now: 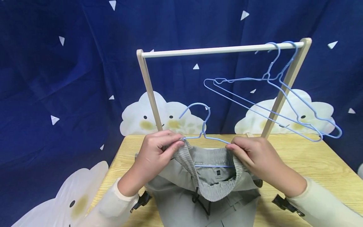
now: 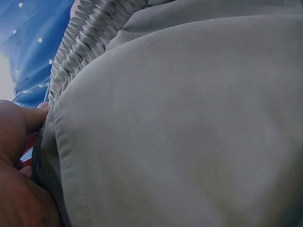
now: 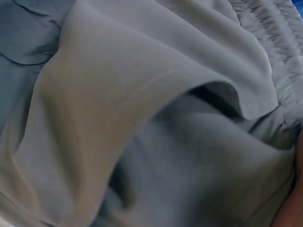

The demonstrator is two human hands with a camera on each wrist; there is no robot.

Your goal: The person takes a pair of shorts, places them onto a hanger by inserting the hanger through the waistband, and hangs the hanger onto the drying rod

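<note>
Grey pants (image 1: 210,205) with a gathered elastic waistband (image 1: 218,192) and a dark drawstring hang between my two hands over the table. A blue wire hanger (image 1: 203,126) sits inside the waist opening, its hook up and its lower bar crossing the opening. With thumb and fingers my left hand (image 1: 156,154) pinches the left side of the waistband at the hanger's shoulder. My right hand (image 1: 258,154) pinches the opposite side in the same way. Grey fabric (image 2: 180,109) fills most of the left wrist view, and a pocket edge (image 3: 156,109) shows in the right wrist view.
Behind the pants stands a wooden rack with a white rail (image 1: 221,50). Two blue hangers (image 1: 272,78) hang at the rail's right end. Below is a light wooden table (image 1: 306,164), and a dark blue curtain (image 1: 71,78) with white clouds and triangles covers the back.
</note>
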